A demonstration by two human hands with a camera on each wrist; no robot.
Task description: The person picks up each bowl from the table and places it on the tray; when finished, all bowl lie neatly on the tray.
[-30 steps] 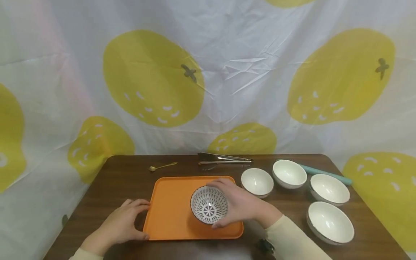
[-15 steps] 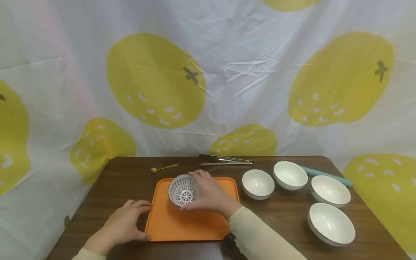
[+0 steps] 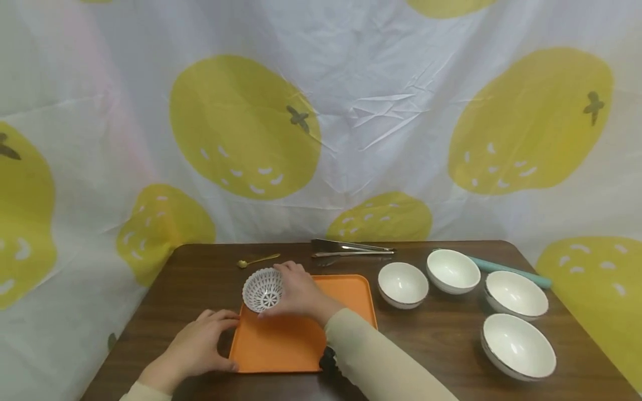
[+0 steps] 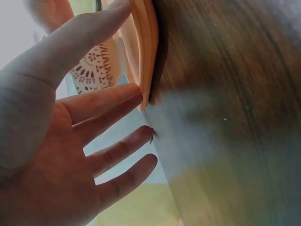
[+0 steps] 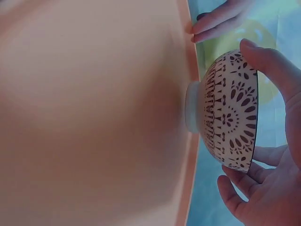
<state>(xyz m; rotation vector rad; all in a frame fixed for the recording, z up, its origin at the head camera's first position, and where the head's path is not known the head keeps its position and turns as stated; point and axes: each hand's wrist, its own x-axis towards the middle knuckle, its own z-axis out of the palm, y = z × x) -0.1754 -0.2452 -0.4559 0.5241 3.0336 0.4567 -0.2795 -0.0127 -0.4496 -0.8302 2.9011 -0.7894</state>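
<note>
A small patterned bowl (image 3: 261, 291), white with dark marks and a scalloped rim, is over the far left corner of the orange tray (image 3: 286, 342). My right hand (image 3: 301, 295) grips it by the rim, thumb on one side and fingers on the other. In the right wrist view the bowl (image 5: 230, 110) is upright, its pale foot overlapping the tray's rim. My left hand (image 3: 193, 348) is at the tray's left edge, its fingers spread. Thumb and index fingertips meet the tray (image 4: 148, 52) in the left wrist view, with the other fingers extended.
Several white bowls stand on the right: one near the tray (image 3: 403, 285), others behind and beyond, the nearest large one (image 3: 519, 345) at front. A teal stick (image 3: 511, 271) lies behind them. Metal tongs (image 3: 353, 249) and a small gold spoon (image 3: 258, 260) lie at the back.
My right hand has carried the patterned bowl left and away from me, from the tray's middle right to its far left corner. The left hand stays at the tray's edge.
</note>
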